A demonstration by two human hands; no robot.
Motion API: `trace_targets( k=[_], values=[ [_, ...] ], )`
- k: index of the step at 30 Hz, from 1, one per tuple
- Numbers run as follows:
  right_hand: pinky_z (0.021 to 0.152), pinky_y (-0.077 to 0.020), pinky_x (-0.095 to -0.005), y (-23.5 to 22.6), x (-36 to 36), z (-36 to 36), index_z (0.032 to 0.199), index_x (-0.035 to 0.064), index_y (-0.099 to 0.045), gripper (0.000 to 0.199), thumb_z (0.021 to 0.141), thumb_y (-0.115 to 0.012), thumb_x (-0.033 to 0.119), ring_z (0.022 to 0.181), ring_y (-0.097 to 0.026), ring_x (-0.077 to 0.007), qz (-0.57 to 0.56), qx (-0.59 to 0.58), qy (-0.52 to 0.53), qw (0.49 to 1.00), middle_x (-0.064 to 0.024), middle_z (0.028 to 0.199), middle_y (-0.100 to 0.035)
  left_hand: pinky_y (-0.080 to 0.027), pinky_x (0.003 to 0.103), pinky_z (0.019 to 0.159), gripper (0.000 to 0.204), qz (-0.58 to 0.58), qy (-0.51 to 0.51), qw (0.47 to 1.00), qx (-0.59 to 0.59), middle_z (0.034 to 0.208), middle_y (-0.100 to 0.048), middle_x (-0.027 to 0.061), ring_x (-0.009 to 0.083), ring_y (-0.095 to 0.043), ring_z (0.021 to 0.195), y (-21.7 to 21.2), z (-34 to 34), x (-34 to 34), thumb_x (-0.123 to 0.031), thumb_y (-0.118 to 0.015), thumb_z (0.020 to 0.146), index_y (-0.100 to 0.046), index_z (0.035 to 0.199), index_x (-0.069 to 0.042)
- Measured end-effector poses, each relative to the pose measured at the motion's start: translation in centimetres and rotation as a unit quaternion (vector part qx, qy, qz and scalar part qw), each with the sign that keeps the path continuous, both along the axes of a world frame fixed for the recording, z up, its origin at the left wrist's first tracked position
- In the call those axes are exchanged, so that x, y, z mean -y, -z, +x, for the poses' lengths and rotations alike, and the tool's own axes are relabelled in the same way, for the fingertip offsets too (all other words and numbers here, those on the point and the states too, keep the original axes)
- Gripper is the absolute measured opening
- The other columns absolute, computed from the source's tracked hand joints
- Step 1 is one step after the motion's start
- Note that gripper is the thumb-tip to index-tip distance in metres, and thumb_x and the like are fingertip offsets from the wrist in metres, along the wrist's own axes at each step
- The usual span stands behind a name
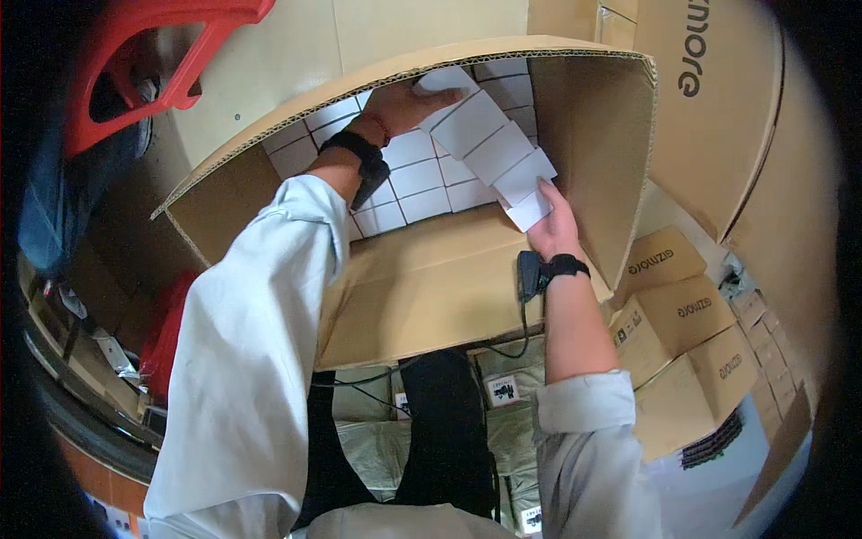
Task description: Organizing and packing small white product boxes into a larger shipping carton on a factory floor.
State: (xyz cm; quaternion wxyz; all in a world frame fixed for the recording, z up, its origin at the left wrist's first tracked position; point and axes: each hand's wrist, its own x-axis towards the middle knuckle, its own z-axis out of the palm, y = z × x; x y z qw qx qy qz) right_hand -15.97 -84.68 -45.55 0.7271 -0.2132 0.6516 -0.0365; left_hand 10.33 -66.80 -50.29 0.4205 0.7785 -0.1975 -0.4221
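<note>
A large open cardboard box (431, 287) stands in front of me, its bottom covered with rows of small white boxes (419, 178). Above that layer, a slanting row of several white boxes (499, 148) is squeezed end to end between my hands. My left hand (404, 105) reaches to the far side and presses on the row's upper end; its fingertips are partly hidden. At the near right, my right hand (555, 225) grips the lower end, thumb on top and the other fingers out of sight beneath. Black straps with small dark devices circle both wrists.
A red plastic chair or stool (162, 76) is at the far left. Tall cartons (718, 117) rise on the right, with smaller brown cartons (687, 328) stacked below them. Dark cables (373, 388) hang by my legs, above wrapped packages (382, 449).
</note>
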Motion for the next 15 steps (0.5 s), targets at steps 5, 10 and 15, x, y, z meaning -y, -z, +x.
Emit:
trace_targets(
  k=[5, 10, 15],
  values=[
    [0.101, -0.048, -0.0355, -4.5, -2.1, -0.3, 0.127, -0.0016, -0.058, 0.047, 0.086, -0.076, 0.011, 0.116, -0.062, -0.0223, -0.053, -0.049, -0.144, 0.987, -0.0122, 0.124, -0.066, -0.056, 0.038, 0.09, 0.073, 0.08, -0.074, 0.994, -0.023, 0.113, -0.071, 0.0181, 0.0335, -0.07, 0.097, -3.5, -1.5, -3.1, -0.059, -0.074, 0.079, -0.064, 0.122, -0.001],
    [0.093, -0.0522, -0.0338, -18.9, -5.5, 1.2, 0.126, -0.0035, -0.059, 0.049, 0.083, -0.079, 0.009, 0.107, -0.066, -0.0213, -0.136, -0.028, -0.223, 0.965, -0.0115, 0.119, -0.068, -0.052, 0.035, 0.095, 0.064, 0.059, -0.209, 0.975, 0.037, 0.116, -0.071, 0.0194, 0.0241, -0.07, 0.107, -22.6, -4.0, -9.7, -0.036, -0.081, 0.079, -0.062, 0.128, 0.001],
    [0.09, -0.0527, -0.0328, -37.1, -11.0, 2.3, 0.122, -0.0047, -0.06, 0.049, 0.08, -0.081, 0.008, 0.1, -0.067, -0.0168, -0.205, -0.02, -0.371, 0.906, -0.0108, 0.112, -0.07, -0.051, 0.035, 0.096, 0.066, 0.053, -0.288, 0.95, 0.11, 0.122, -0.068, 0.0205, 0.0264, -0.068, 0.11, -43.2, -7.1, -19.2, -0.024, -0.079, 0.081, -0.055, 0.138, -0.002]
  ],
)
